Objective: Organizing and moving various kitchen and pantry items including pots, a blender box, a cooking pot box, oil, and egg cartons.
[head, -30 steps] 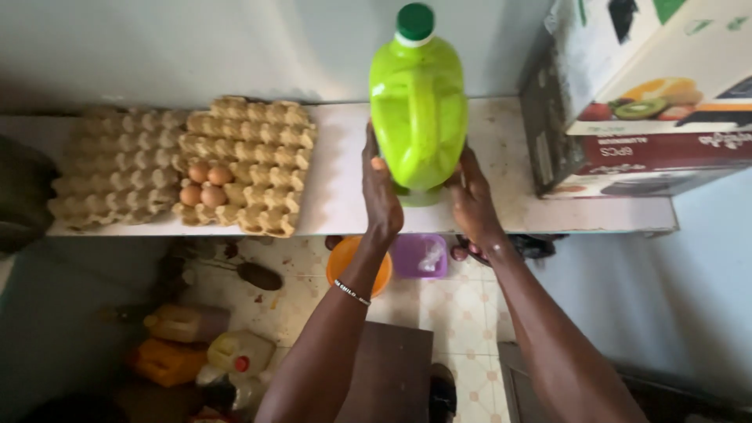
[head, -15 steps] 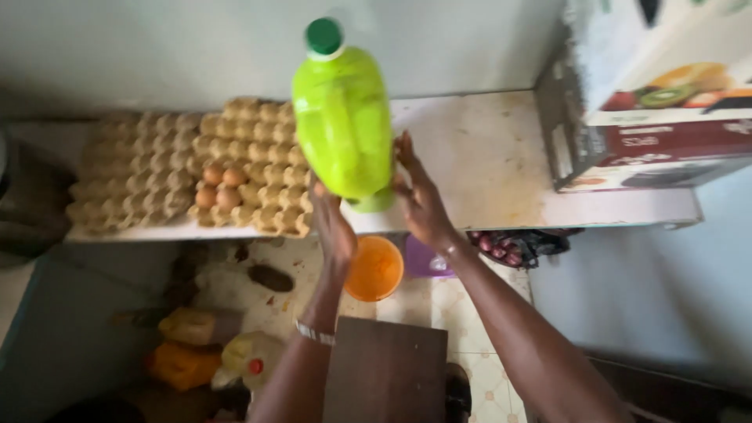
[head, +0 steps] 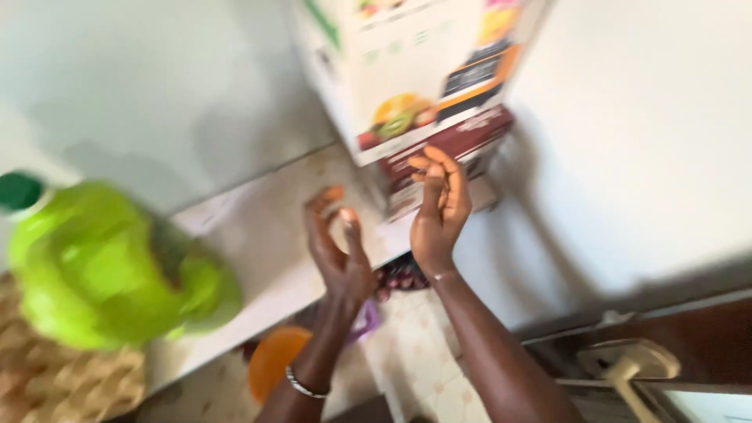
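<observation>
Both my hands are up and free right now, off the green jug. My left hand is raised with the fingers loosely spread and slightly curled, palm turned inward, gripping nothing. My right hand is up beside it, fingers together and stretched, palm facing the left one, a gap between the two. A bangle sits on my left wrist.

The jug stands on the white shelf, well to the left of my hands, dark green cap on top, an egg tray just below it in view. The picture is smeared, so I can't say how squarely it sits.

My right fingertips are close against the stacked printed cartons at the shelf's end; I can't tell whether they touch. I judge the jug is set down and I'm between grips, facing those cartons. Taking hold of one would call for both palms spread wide on opposite sides. Below, an orange bowl lies on the tiled floor.
</observation>
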